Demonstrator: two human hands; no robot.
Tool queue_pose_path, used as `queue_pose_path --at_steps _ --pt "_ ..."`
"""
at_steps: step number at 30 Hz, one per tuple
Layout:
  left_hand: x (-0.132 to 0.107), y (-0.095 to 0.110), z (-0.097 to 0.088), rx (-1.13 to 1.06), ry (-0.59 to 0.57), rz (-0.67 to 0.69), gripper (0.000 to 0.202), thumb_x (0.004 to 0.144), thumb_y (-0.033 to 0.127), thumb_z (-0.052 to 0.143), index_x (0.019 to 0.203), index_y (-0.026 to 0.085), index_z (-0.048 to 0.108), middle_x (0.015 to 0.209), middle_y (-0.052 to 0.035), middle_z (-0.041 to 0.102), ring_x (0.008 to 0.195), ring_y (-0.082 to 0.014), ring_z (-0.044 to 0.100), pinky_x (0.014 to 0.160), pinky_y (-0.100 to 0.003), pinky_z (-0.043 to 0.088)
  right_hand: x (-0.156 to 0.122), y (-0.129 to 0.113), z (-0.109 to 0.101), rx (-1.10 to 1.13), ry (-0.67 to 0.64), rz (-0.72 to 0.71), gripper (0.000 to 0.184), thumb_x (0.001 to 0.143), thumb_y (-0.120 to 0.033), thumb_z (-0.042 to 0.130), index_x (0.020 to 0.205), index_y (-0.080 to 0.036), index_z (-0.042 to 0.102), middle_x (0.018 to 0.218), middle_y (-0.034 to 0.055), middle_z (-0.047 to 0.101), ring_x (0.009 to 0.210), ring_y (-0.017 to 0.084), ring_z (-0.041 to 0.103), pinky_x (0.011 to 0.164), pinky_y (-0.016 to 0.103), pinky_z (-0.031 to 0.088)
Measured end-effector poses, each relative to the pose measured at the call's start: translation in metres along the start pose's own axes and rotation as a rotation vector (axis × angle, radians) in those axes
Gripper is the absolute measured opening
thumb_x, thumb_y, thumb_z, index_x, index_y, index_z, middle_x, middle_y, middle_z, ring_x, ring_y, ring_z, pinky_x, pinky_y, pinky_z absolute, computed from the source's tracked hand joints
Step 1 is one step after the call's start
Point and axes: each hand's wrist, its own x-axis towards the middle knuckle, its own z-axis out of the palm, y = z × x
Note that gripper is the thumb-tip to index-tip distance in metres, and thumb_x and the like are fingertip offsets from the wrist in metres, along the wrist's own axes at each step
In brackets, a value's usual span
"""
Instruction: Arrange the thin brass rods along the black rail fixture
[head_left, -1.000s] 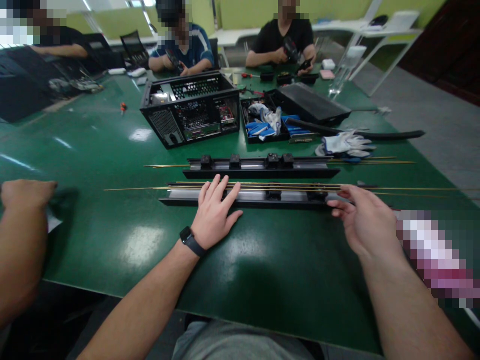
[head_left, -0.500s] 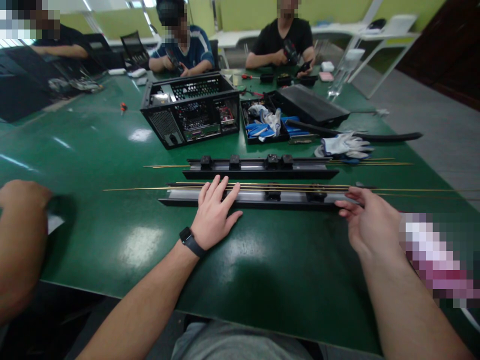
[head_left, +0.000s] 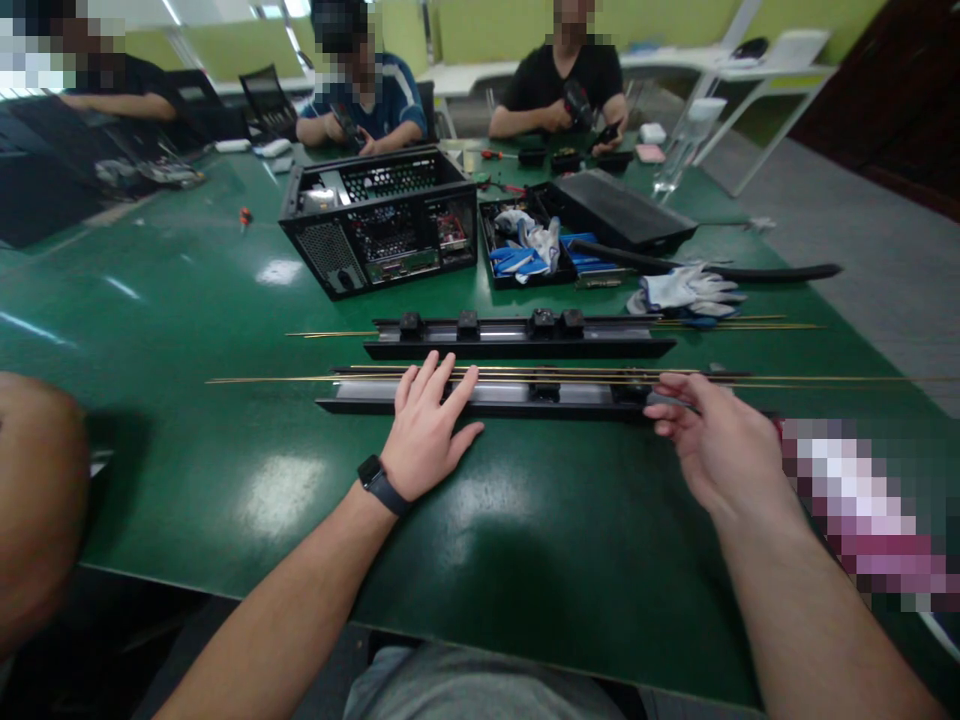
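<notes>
My left hand (head_left: pixel 429 432), a dark watch on its wrist, lies flat with spread fingers over the nearer black channel (head_left: pixel 480 408) and the thin gold-coloured rods (head_left: pixel 510 372) running along it. Black blocks (head_left: pixel 544 385) sit inside this channel; part of it is hidden under the hand. Near its right end, my right hand (head_left: pixel 712 430) has loosely curled fingers with a gap between them, the upper fingertips at the rods. Whether they press on a rod is hard to see. Beyond it lies a second black channel (head_left: pixel 510 349) with several blocks and more rods.
Behind the channels stand an open computer case (head_left: pixel 382 225) and a black tray (head_left: pixel 499 275) with gloves. More gloves (head_left: pixel 690 292) and a black strip (head_left: pixel 787 271) lie to the right. A bottle (head_left: pixel 686 145) stands farther back. A co-worker's arm (head_left: pixel 37 490) is at left; others sit opposite.
My right hand has moved left along the channel. My left hand stays in place. The co-worker's arm at the left edge has shifted.
</notes>
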Motion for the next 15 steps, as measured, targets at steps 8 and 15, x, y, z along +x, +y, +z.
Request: queue_pose_path --at_steps 8,15 --pt "0.001 0.0 0.0 0.0 -0.013 -0.003 0.07 0.112 0.031 0.081 0.179 0.024 0.065 0.192 -0.0238 0.055 0.184 -0.0483 0.046 0.15 -0.074 0.034 0.003 -0.002 -0.002 0.018 0.186 -0.032 0.018 0.097 -0.041 0.093 0.097 -0.025 0.083 0.105 0.0045 0.081 0.07 0.014 0.078 0.047 0.02 0.055" --pt "0.0 0.0 0.0 -0.007 -0.016 -0.008 0.073 0.112 0.033 0.081 0.182 0.026 0.062 0.192 -0.0229 0.055 0.185 -0.0478 0.044 0.151 -0.074 0.033 -0.007 -0.003 0.004 -0.006 -0.015 0.008 0.035 0.094 -0.051 0.1 0.102 -0.021 0.084 0.107 0.0086 0.083 0.071 0.016 0.079 0.049 0.021 0.055"
